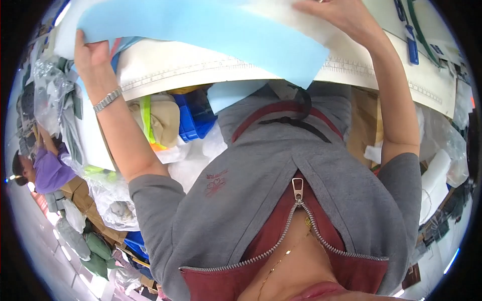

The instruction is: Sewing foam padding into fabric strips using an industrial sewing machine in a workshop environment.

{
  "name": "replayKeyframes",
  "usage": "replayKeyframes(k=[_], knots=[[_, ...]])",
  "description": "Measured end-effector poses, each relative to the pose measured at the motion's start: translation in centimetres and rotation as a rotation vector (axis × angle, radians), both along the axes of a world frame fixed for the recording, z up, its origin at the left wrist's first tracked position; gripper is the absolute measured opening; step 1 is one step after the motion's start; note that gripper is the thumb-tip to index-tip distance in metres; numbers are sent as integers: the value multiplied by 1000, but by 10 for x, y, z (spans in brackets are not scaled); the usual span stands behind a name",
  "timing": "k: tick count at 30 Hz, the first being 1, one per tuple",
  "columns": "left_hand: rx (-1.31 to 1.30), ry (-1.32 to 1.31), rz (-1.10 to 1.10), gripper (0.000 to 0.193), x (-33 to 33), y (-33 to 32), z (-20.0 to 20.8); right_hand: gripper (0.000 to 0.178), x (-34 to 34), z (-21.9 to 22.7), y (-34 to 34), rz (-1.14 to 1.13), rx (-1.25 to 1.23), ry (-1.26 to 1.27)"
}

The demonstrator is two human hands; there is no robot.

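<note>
My left hand (94, 56) is at the left end of a long light blue sheet (201, 25), whose material I cannot tell. Its thumb stands up against the sheet's edge, and the other fingers are curled, partly hidden behind it. The sheet slants down to the right across a white table edge with printed ruler marks (170, 75). Over whitish, blurred material at the top right is my right hand (346, 17), cut off by the picture's upper edge. One of its digits points left, and a small shiny spot shows beside it; what it holds, if anything, is hidden.
A blue-handled tool (412, 47) and a green strap (422, 35) lie at the table's right. Beneath the table edge are a blue bin (193, 113) and a beige cloth item (163, 118). Clear plastic bags (115, 200) and a person in purple (52, 168) are at the left.
</note>
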State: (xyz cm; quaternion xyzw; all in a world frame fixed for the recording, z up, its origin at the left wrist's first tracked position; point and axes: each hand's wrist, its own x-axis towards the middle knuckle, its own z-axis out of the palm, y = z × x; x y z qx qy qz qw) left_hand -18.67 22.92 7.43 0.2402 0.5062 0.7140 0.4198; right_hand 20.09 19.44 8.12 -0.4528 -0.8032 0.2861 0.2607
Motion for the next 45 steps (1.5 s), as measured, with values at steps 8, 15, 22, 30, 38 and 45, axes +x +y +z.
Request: replayKeyframes(k=[8, 15, 22, 30, 38, 45], knots=[[60, 15, 23, 37, 5, -9, 0, 33, 17, 0, -90, -155, 220, -187], [96, -8, 32, 36, -4, -9, 0, 31, -4, -27, -109, -102, 332, -244], [112, -63, 38, 35, -1, -18, 6, 31, -3, -17, -95, -286, 375, -216], [22, 486, 304, 43, -7, -33, 4, 22, 8, -19, -60, -186, 235, -306], [587, 1540, -767, 19, 186, -69, -21, 23, 15, -18, -52, -401, -4, -14], [409, 1441, -1017, 10, 190, -59, -14, 19, 27, -28, -34, -360, 153, -241]])
